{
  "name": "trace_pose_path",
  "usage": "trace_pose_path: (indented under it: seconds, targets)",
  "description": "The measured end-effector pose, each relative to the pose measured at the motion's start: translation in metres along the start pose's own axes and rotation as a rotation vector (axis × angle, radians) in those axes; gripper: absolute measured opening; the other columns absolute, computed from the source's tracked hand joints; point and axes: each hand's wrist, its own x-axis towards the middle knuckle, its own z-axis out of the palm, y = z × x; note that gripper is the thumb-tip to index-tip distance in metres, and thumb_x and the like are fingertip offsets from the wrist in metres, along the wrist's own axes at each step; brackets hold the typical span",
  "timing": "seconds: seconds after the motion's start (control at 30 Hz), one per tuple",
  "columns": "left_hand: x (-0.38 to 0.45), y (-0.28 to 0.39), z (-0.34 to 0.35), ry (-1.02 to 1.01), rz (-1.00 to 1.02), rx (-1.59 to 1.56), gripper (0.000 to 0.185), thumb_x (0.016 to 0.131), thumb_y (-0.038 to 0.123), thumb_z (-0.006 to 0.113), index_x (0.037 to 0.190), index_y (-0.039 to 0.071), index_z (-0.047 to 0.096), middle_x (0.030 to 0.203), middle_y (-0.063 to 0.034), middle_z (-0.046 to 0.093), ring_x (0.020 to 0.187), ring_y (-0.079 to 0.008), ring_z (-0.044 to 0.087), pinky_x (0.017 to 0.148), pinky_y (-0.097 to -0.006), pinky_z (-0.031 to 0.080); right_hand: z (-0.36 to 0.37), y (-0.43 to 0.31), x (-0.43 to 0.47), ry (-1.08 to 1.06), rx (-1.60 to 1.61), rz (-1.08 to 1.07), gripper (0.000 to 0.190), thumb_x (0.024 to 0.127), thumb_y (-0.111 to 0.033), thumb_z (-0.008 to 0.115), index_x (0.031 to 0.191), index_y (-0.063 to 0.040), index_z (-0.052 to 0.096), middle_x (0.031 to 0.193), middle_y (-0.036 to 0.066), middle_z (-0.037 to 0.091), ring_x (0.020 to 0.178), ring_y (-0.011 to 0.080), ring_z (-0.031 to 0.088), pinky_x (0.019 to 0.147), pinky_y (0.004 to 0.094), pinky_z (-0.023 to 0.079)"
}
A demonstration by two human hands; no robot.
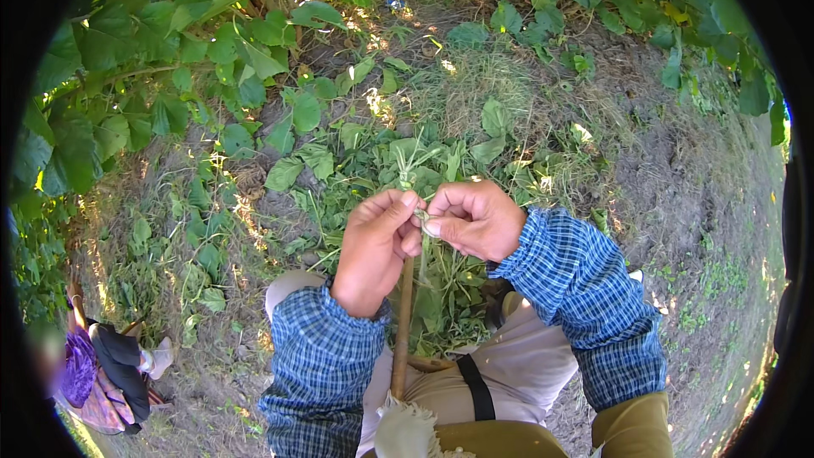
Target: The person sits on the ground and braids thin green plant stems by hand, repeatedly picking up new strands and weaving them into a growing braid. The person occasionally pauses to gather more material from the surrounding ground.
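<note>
My left hand [380, 238] pinches a knotted bunch of pale green plant stems [406, 173] between thumb and fingers. From the right, my right hand [480, 219] grips a twisted, looped part of the same stems just below the knot. Cut ends fan out above my fingertips. A thin brown wooden stick [403, 324] rises from my lap to just under my left hand; whether the stems are fixed to it is hidden by my fingers. Loose green leaves and stalks [445, 292] lie heaped on the ground beneath my hands.
Leafy branches [210, 38] hang low along the top and left. Bare soil with dry grass [661, 184] stretches to the right. At the lower left another person [102, 375] sits close to the ground. A black strap [475, 388] crosses my thigh.
</note>
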Motion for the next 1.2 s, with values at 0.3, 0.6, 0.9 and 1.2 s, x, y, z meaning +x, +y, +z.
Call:
trace_pose_path:
  seconds: [0.3,0.6,0.9,1.2]
  targets:
    - [-0.004,0.002,0.004,0.005,0.06,0.112,0.017,0.094,0.019,0.054,0.097,0.003,0.057,0.068,-0.0008,0.055,0.048,-0.0082,0.044,0.045,-0.0232,0.037,-0.002,-0.006,-0.002,0.072,0.03,0.05,0.011,0.09,-0.011,0.059,0.084,-0.003,0.056,0.057,0.0,0.052,0.047,0.0049,0.046,0.041,0.0212,0.035]
    - [-0.008,-0.007,0.007,-0.042,0.165,0.408,0.019,0.093,0.013,0.053,0.103,-0.004,0.056,0.081,-0.0049,0.061,0.06,-0.01,0.054,0.057,-0.0219,0.045,-0.004,-0.003,0.001,0.155,0.054,0.01,0.011,0.089,-0.01,0.06,0.084,-0.002,0.056,0.056,0.0,0.052,0.046,0.0044,0.045,0.04,0.0205,0.035]
    - [-0.005,-0.002,-0.002,-0.098,0.125,0.453,0.016,0.092,0.012,0.056,0.096,-0.003,0.058,0.07,-0.0003,0.055,0.06,-0.0057,0.048,0.055,-0.0206,0.042,-0.01,-0.006,-0.001,0.11,0.005,0.073,0.008,0.088,-0.009,0.06,0.084,-0.002,0.057,0.059,0.001,0.054,0.046,0.0043,0.045,0.039,0.021,0.033]
    - [-0.005,-0.001,0.001,-0.041,0.109,0.46,0.015,0.088,0.012,0.062,0.09,-0.002,0.061,0.068,0.0008,0.056,0.059,-0.0046,0.049,0.052,-0.0191,0.041,-0.011,-0.005,-0.002,0.105,-0.073,0.005,0.007,0.084,-0.005,0.062,0.083,-0.001,0.057,0.062,0.0,0.055,0.05,0.0042,0.047,0.042,0.0223,0.036]
